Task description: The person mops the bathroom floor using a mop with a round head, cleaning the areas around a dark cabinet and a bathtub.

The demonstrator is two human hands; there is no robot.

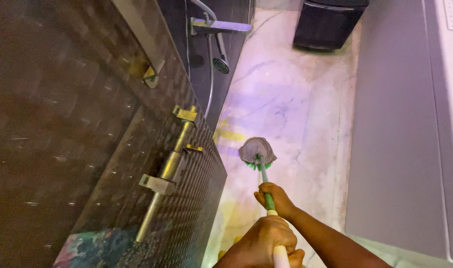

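We grip the long green-and-white plastic floor brush [258, 159] with both fists closed round its stiff, light handle; right hand [276, 198] ahead of left hand [261, 243]; bristles on the marble floor [296, 99] beyond our fingers.

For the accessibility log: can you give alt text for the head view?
Two hands, right hand ahead of left hand, grip a green-and-white brush handle, its round head down on a pale marble floor. A dark tiled wall with a brass bar runs along the left.
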